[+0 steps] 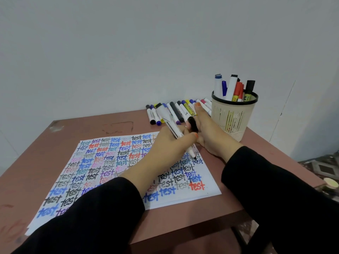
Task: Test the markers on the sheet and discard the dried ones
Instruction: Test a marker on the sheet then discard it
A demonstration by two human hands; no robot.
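Observation:
A white sheet (210, 174) covered with the word "test" in many colours lies on the brown table (192, 215). My left hand (165, 145) grips an uncapped white marker (173, 128), held at a slant. Its black tip is down at the sheet near the right edge. Just behind, my right hand (209, 133) pinches the marker's black cap (192, 123), with one finger stretched toward the back. Both hands touch each other over the sheet's far right corner.
A row of several capped markers (171, 111) lies at the table's back edge. A beige mesh cup (233, 116) holding several more markers stands at the back right, close to my right hand. A wall rises right behind.

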